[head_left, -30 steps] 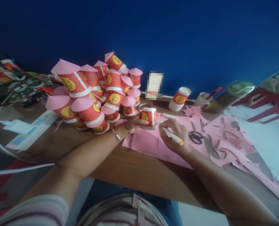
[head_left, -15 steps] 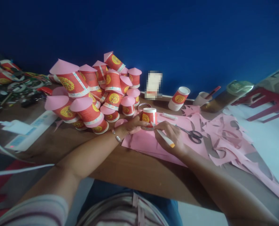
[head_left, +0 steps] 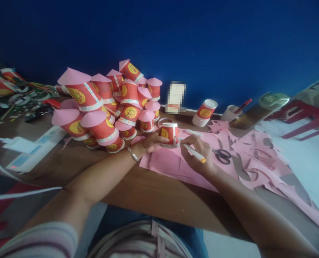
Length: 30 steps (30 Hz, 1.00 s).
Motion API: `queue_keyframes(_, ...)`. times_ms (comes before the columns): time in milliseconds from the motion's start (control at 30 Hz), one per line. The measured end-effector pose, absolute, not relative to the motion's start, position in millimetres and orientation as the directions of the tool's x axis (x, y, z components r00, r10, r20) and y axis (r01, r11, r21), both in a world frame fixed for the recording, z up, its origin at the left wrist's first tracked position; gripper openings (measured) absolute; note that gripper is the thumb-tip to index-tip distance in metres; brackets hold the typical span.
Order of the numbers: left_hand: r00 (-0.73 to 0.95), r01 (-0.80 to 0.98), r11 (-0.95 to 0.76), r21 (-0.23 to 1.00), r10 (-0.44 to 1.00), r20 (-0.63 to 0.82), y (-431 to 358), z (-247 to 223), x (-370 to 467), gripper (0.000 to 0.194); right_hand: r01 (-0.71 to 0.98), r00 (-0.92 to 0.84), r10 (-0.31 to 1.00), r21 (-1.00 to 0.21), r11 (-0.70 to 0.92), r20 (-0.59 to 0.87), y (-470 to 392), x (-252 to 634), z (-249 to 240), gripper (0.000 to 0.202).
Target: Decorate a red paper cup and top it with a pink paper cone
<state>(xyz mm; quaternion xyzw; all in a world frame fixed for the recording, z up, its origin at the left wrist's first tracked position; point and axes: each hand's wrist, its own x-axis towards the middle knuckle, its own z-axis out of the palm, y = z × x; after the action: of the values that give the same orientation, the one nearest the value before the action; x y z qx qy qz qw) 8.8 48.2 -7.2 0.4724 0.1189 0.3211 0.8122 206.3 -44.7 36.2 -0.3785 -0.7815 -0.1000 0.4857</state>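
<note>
My left hand is closed around a small red paper cup with a yellow emblem and a pale vertical strip. The cup is upside down, its narrower white end facing up. In my right hand is a white marker-like pen with an orange end. Its tip points at the cup's lower right edge; whether it touches is too small to tell. Pink paper sheets lie under both hands. Just right of my right hand are dark-handled scissors, their blades partly hidden by it.
Red cups with pink cone tops are piled at the left. A power strip with a white cable lies nearer. Stacked cups and a cup holding a red tool stand at the back right. Pink scraps cover the right side.
My right hand and the pen have shifted slightly right, away from the cup. The cup has turned a little in my left hand and moved slightly left.
</note>
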Motion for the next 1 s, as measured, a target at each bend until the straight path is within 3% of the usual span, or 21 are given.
queue_keyframes(167,0.764,-0.428,0.373,0.823,0.636,0.108,46.9,-3.5,7.5,0.049,0.692,-0.232,0.512,-0.230,0.684,0.827,-42.5,210.3,37.2,0.010)
queue_keyframes(600,0.765,-0.418,0.354,0.837,0.634,0.114,46.7,-4.8,7.4,0.043,0.694,-0.193,0.570,-0.300,0.654,0.798,-40.8,211.7,38.9,0.014)
queue_keyframes(1000,0.767,-0.381,0.340,0.860,0.635,0.089,45.9,-3.0,7.8,0.039,0.668,-0.225,0.517,-0.255,0.699,0.826,-46.3,208.6,41.1,0.014)
